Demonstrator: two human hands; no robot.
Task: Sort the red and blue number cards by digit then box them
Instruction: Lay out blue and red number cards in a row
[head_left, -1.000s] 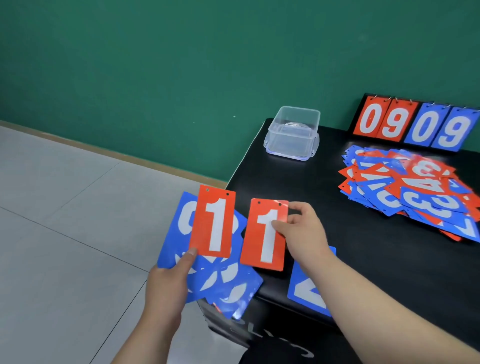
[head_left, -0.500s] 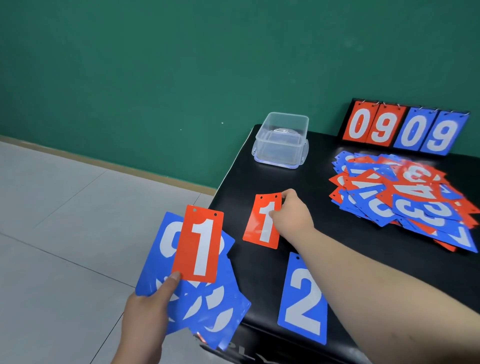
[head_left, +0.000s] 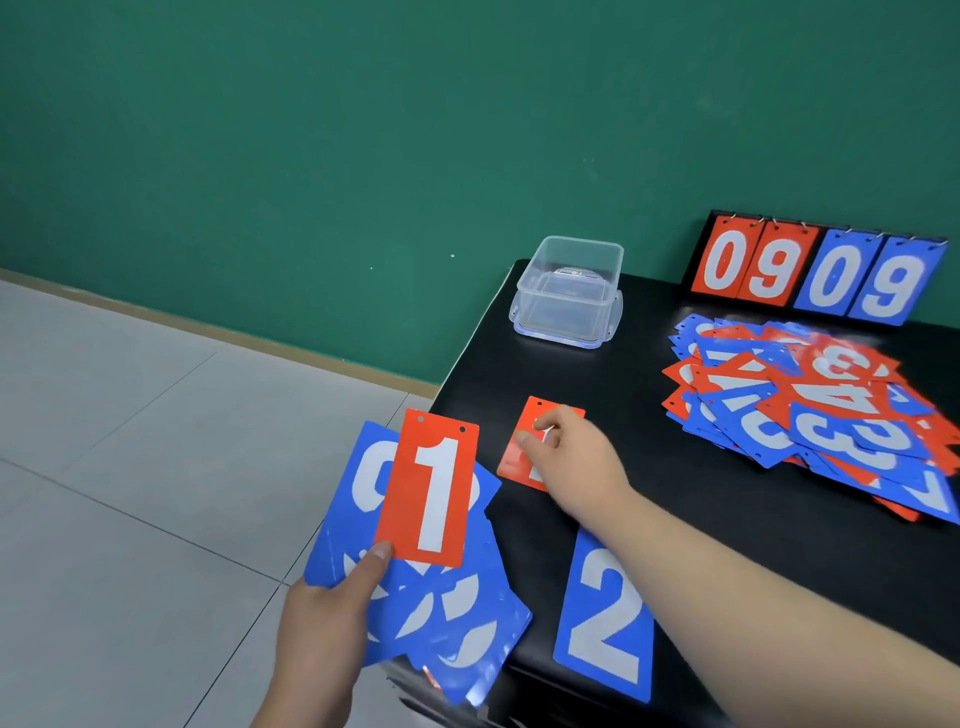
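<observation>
The weak spot is the left hand (head_left: 317, 639): it grasps a loose fan of blue cards (head_left: 457, 623) out past the table's (head_left: 727, 519) edge, above the floor, with a red 1 card (head_left: 428, 486) pinned on top by the thumb alone at its lower corner. These cards look glossy, so if the thumb eases off, the red one could slide away or the whole fan could spill to the floor. The right hand (head_left: 571, 462) sits on the red card on the table (head_left: 519, 457), thumb across its face and fingers curled over it (whether it pinches an edge or only presses, I cannot tell); lifting off carelessly could drag that card askew. The right forearm crosses just above the blue 2 card (head_left: 605, 613), which lies close to the table's near edge, and a sweep could knock it off. The unsorted pile (head_left: 810, 410) lies well to the right of the right hand. The clear box (head_left: 569, 293) stands beyond the fingers, with nothing in it that I can make out.
</observation>
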